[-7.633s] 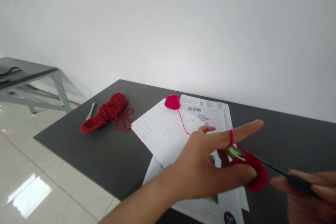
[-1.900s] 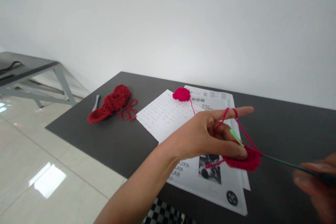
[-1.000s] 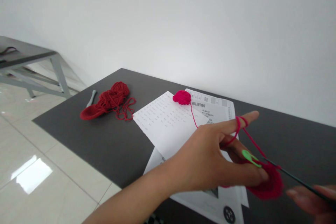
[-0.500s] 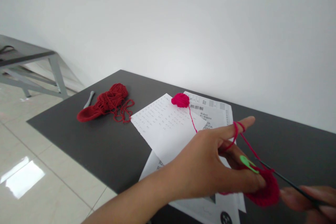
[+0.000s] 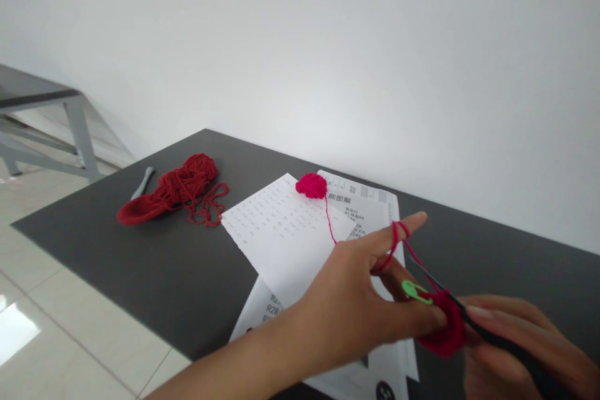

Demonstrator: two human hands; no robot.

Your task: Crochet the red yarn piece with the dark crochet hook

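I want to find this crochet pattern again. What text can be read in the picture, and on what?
"熊图解": heading on the rear printed sheet.
"R28", partly cut off: on the lower sheet near the left hand.
Front sheet: rows of print, too small to read.
Other lines under the heading: blurred.

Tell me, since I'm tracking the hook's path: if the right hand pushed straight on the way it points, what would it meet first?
Probably the pink crochet piece pinched in the left hand; the right hand already sits close against it, though depth is unclear.

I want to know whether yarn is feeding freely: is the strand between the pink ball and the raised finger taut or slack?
Fairly taut: the strand runs nearly straight from the pink ball toward the left hand.
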